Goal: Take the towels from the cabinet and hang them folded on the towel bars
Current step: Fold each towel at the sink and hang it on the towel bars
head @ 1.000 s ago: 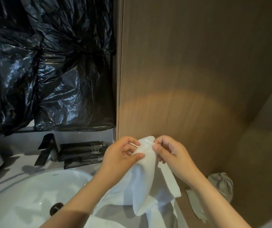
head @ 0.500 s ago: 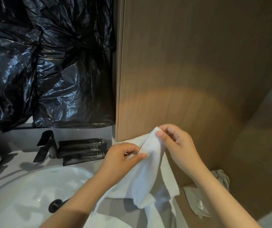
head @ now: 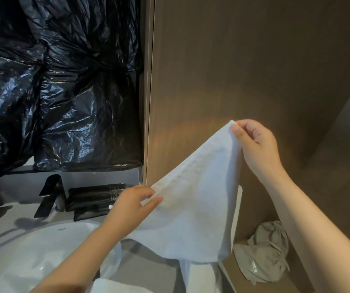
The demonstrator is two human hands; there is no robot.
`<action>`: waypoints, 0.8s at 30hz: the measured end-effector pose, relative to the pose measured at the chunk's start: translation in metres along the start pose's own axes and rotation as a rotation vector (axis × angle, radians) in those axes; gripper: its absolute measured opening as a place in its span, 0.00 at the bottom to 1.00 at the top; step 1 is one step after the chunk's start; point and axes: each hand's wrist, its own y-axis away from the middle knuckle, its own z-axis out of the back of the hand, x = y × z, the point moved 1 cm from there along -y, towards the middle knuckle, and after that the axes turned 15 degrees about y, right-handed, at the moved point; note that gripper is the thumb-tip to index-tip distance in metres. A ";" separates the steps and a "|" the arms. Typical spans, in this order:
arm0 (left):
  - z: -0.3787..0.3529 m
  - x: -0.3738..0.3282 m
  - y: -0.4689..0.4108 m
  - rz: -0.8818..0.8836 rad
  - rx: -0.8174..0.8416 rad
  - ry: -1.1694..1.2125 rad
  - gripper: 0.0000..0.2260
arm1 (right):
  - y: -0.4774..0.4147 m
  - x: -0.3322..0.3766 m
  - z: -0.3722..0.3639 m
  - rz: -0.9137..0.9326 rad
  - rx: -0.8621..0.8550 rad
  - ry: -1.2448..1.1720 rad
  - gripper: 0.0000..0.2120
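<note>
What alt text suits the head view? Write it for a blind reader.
The right hand pinches a corner of a white cloth towel high in front of a brown wood-grain panel, while the left hand grips its edge lower down, so it hangs spread between them. A white round basin lies below left, under crinkled black plastic sheeting.

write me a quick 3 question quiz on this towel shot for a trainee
1. True or false: the left hand and the right hand each pinch the white towel.
2. Which hand holds the towel's edge higher in the picture? A left, B right, C both level.
3. Fill in: the grey pouch lies to the ___ of the towel.
Key: 1 true; 2 B; 3 right.
</note>
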 end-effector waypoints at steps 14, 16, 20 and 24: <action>0.081 -0.016 -0.078 0.022 -0.133 -0.139 0.12 | -0.066 -0.018 0.035 -0.146 -0.211 0.052 0.10; 0.093 -0.029 -0.093 0.006 -0.225 -0.085 0.11 | -0.072 -0.022 0.037 -0.194 -0.228 0.013 0.10; 0.118 -0.056 -0.118 -0.119 -0.396 -0.070 0.12 | -0.081 -0.025 0.042 -0.260 -0.269 -0.030 0.12; 0.140 -0.082 -0.133 -0.222 -0.489 -0.047 0.12 | -0.090 -0.022 0.048 -0.253 -0.297 -0.052 0.12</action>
